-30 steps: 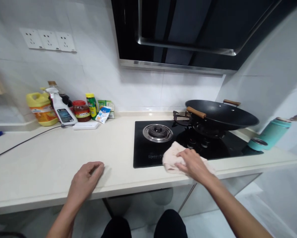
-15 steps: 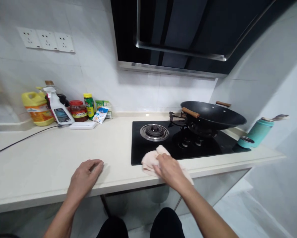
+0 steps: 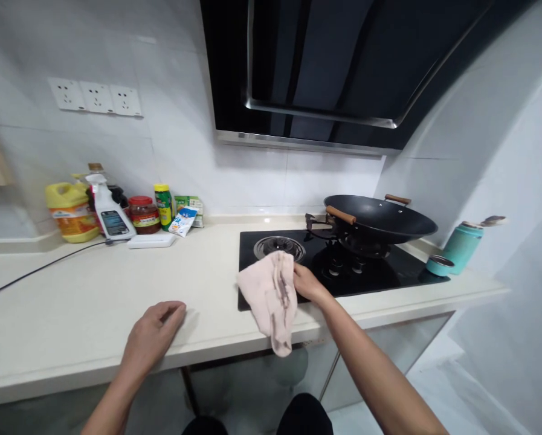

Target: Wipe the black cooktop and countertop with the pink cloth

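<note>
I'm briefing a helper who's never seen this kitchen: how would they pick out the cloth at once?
Find the glossy black cooktop below the big range hood. By its front-left part, the right hand holds the cloth, hanging in folds. It is the limp, pale pink fabric with dark streaks, unlike the hard, black cooktop behind it.

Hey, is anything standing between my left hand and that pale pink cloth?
Nothing visible stands between your bare left hand and the pale pink cloth hanging from your right hand; only cream countertop and a corner of the flat black glass hob show there.
</note>
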